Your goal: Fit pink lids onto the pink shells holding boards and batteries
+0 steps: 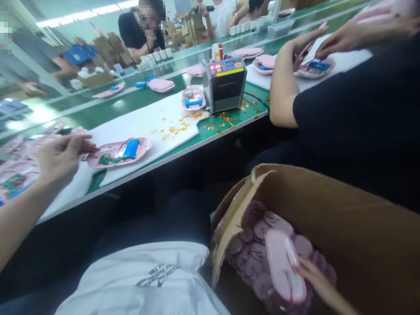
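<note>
My left hand [62, 155] is over the worktable at the left, its fingers closed at the near-left end of an open pink plastic casing [144, 148]. Inside that casing lie a blue battery pack [130, 149], a green circuit board [109, 159] and thin wires. My right hand [310, 269], blurred by motion, reaches into a cardboard box [328, 192] at the lower right. Its fingers grip the side of an elongated pink plastic shell [278, 258]. More pink shells [252, 258] are piled beneath it in the box.
A small machine with a lit display [226, 85] stands on the green table, with orange scraps [177, 131] scattered around. Another open casing [193, 99] lies beside it. At my right, a co-worker's hands [337, 43] handle a similar casing. More casings crowd the left edge.
</note>
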Action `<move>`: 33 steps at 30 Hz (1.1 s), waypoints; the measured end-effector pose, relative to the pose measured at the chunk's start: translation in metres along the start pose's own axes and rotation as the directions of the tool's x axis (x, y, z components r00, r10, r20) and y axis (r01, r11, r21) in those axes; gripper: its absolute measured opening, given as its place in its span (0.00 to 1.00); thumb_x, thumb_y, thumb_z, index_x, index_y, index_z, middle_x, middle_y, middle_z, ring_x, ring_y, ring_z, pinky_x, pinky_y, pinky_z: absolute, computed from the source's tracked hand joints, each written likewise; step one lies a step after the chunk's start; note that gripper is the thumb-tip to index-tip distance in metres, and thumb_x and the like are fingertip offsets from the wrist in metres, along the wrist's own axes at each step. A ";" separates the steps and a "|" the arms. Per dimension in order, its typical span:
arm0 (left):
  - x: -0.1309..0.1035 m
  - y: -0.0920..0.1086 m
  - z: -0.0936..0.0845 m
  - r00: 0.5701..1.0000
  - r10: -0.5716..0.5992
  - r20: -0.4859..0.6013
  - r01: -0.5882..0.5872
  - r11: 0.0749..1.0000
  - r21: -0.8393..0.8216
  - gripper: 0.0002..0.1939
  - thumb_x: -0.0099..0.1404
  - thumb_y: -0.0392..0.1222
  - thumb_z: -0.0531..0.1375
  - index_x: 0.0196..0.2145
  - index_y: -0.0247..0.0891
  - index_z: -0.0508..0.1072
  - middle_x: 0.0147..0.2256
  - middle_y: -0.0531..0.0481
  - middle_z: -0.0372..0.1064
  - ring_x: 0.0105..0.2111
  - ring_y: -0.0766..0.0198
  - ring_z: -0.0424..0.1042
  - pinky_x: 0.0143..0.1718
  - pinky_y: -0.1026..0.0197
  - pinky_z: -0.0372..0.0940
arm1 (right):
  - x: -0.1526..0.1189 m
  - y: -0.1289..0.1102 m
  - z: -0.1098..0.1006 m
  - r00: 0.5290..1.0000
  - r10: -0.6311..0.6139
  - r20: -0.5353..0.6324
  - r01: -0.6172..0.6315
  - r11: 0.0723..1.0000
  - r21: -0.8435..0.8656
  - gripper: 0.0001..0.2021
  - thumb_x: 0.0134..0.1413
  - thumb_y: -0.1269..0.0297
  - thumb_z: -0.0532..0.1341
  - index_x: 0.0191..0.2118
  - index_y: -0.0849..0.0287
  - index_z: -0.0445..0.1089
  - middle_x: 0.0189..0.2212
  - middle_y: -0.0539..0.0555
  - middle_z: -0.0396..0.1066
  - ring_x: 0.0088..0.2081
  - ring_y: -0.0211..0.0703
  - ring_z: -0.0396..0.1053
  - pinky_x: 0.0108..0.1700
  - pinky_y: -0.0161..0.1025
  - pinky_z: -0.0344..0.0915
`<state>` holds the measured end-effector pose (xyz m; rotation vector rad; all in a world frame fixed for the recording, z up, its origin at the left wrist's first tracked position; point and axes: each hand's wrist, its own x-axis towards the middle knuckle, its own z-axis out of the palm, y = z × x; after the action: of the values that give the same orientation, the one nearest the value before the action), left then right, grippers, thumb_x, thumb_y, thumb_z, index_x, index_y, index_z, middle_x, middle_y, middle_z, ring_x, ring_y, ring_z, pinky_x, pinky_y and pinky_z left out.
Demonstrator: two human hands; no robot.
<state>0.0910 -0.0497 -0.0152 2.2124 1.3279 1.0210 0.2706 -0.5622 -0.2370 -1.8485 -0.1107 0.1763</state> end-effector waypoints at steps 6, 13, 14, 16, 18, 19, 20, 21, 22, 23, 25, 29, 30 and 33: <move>0.019 -0.041 -0.025 0.938 0.321 0.133 -0.310 0.946 -0.097 0.19 0.65 0.50 0.52 0.39 0.35 0.77 0.27 0.57 0.74 0.36 0.68 0.73 0.51 0.57 0.67 | 0.023 -0.186 0.097 0.887 -0.220 0.406 0.150 0.969 0.198 0.14 0.42 0.55 0.72 0.34 0.60 0.78 0.28 0.56 0.77 0.29 0.50 0.76 0.32 0.43 0.76; 0.014 -0.073 -0.040 0.971 0.203 0.127 -0.090 0.799 -0.594 0.10 0.63 0.46 0.64 0.33 0.37 0.79 0.28 0.48 0.77 0.28 0.60 0.76 0.33 0.60 0.70 | 0.000 -0.308 0.344 0.837 -0.300 0.457 0.072 0.889 0.453 0.26 0.36 0.61 0.76 0.43 0.63 0.72 0.39 0.58 0.77 0.37 0.48 0.76 0.33 0.45 0.79; 0.015 -0.074 -0.039 0.963 0.265 0.058 -0.187 0.803 -0.566 0.08 0.65 0.44 0.63 0.32 0.38 0.79 0.30 0.48 0.77 0.31 0.60 0.76 0.37 0.59 0.70 | -0.008 -0.312 0.364 0.830 -0.291 0.476 0.052 0.890 0.454 0.27 0.37 0.60 0.76 0.44 0.63 0.71 0.39 0.58 0.77 0.38 0.48 0.76 0.34 0.45 0.79; 0.016 -0.075 -0.038 0.936 0.335 -0.109 -0.346 0.815 -0.464 0.06 0.67 0.41 0.63 0.33 0.40 0.80 0.37 0.46 0.76 0.39 0.59 0.75 0.44 0.55 0.69 | -0.026 -0.316 0.391 0.812 -0.273 0.516 0.016 0.894 0.448 0.28 0.38 0.60 0.75 0.47 0.63 0.71 0.39 0.58 0.77 0.39 0.49 0.76 0.34 0.45 0.79; 0.019 -0.076 -0.035 0.910 0.342 -0.236 -0.411 0.823 -0.391 0.05 0.66 0.39 0.64 0.32 0.41 0.80 0.44 0.43 0.72 0.48 0.55 0.71 0.51 0.50 0.68 | -0.043 -0.317 0.404 0.811 -0.271 0.519 0.010 0.893 0.450 0.29 0.40 0.60 0.74 0.49 0.62 0.70 0.41 0.58 0.76 0.41 0.49 0.75 0.35 0.45 0.79; 0.020 -0.076 -0.033 0.907 0.336 -0.255 -0.415 0.818 -0.398 0.05 0.65 0.38 0.64 0.31 0.42 0.81 0.47 0.43 0.70 0.50 0.54 0.69 0.52 0.49 0.67 | -0.050 -0.317 0.407 0.820 -0.273 0.503 0.016 0.889 0.457 0.30 0.40 0.60 0.74 0.51 0.61 0.70 0.42 0.58 0.76 0.42 0.49 0.75 0.35 0.45 0.79; 0.021 -0.077 -0.029 0.913 0.328 -0.243 -0.405 0.800 -0.443 0.05 0.64 0.37 0.65 0.31 0.42 0.81 0.48 0.43 0.69 0.50 0.54 0.69 0.52 0.50 0.67 | -0.056 -0.317 0.409 0.834 -0.275 0.479 0.025 0.885 0.465 0.30 0.41 0.60 0.74 0.53 0.59 0.69 0.44 0.58 0.75 0.42 0.49 0.75 0.35 0.43 0.78; 0.021 -0.077 -0.026 0.929 0.307 -0.208 -0.371 0.770 -0.519 0.05 0.64 0.36 0.65 0.31 0.41 0.81 0.48 0.44 0.69 0.48 0.56 0.70 0.50 0.52 0.68 | -0.061 -0.316 0.411 0.849 -0.275 0.451 0.033 0.880 0.474 0.31 0.41 0.60 0.74 0.54 0.58 0.69 0.46 0.58 0.75 0.43 0.48 0.75 0.35 0.42 0.78; 0.021 -0.078 -0.022 0.950 0.261 -0.169 -0.309 0.728 -0.613 0.04 0.64 0.35 0.65 0.31 0.41 0.81 0.47 0.44 0.70 0.44 0.58 0.72 0.46 0.54 0.69 | -0.065 -0.316 0.413 0.862 -0.272 0.427 0.038 0.876 0.481 0.31 0.42 0.61 0.73 0.54 0.58 0.68 0.47 0.58 0.74 0.43 0.47 0.75 0.34 0.41 0.78; 0.019 -0.077 -0.018 0.973 0.194 -0.125 -0.224 0.672 -0.706 0.03 0.63 0.35 0.66 0.31 0.40 0.81 0.44 0.45 0.72 0.40 0.60 0.73 0.42 0.57 0.70 | -0.069 -0.316 0.414 0.870 -0.267 0.415 0.038 0.875 0.483 0.31 0.43 0.61 0.73 0.55 0.57 0.68 0.49 0.58 0.74 0.43 0.47 0.75 0.34 0.40 0.78; 0.015 -0.075 -0.012 0.999 0.043 -0.021 -0.041 0.545 -0.838 0.01 0.60 0.36 0.68 0.33 0.38 0.80 0.38 0.46 0.74 0.36 0.61 0.74 0.37 0.60 0.69 | -0.073 -0.315 0.418 0.872 -0.270 0.409 0.048 0.877 0.478 0.30 0.44 0.60 0.72 0.55 0.57 0.68 0.50 0.58 0.73 0.44 0.46 0.75 0.33 0.38 0.77; 0.009 -0.073 -0.007 0.983 -0.127 0.131 0.171 0.395 -0.903 0.11 0.56 0.42 0.71 0.32 0.37 0.73 0.33 0.49 0.75 0.33 0.63 0.74 0.33 0.62 0.68 | -0.071 -0.310 0.422 0.836 -0.290 0.466 0.056 0.889 0.454 0.29 0.47 0.59 0.70 0.56 0.56 0.66 0.51 0.58 0.72 0.46 0.48 0.74 0.35 0.40 0.77; 0.009 -0.074 -0.007 0.974 -0.155 0.163 0.208 0.346 -0.915 0.15 0.55 0.44 0.71 0.34 0.38 0.69 0.32 0.51 0.74 0.31 0.63 0.74 0.31 0.63 0.68 | -0.067 -0.309 0.421 0.819 -0.273 0.504 0.035 0.901 0.432 0.29 0.47 0.58 0.70 0.55 0.57 0.66 0.51 0.58 0.72 0.46 0.49 0.74 0.37 0.43 0.77; 0.013 -0.078 -0.008 0.948 -0.176 0.265 0.304 0.258 -0.917 0.27 0.51 0.47 0.73 0.38 0.41 0.60 0.31 0.54 0.72 0.30 0.64 0.75 0.27 0.66 0.67 | -0.047 -0.312 0.407 0.859 -0.290 0.421 0.144 0.927 0.345 0.31 0.43 0.55 0.72 0.53 0.60 0.67 0.50 0.61 0.71 0.50 0.54 0.72 0.47 0.53 0.75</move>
<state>0.0414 -0.0011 -0.0531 1.0322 0.6000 1.1054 0.1571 -0.0979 -0.0458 -1.4400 -0.5993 0.4530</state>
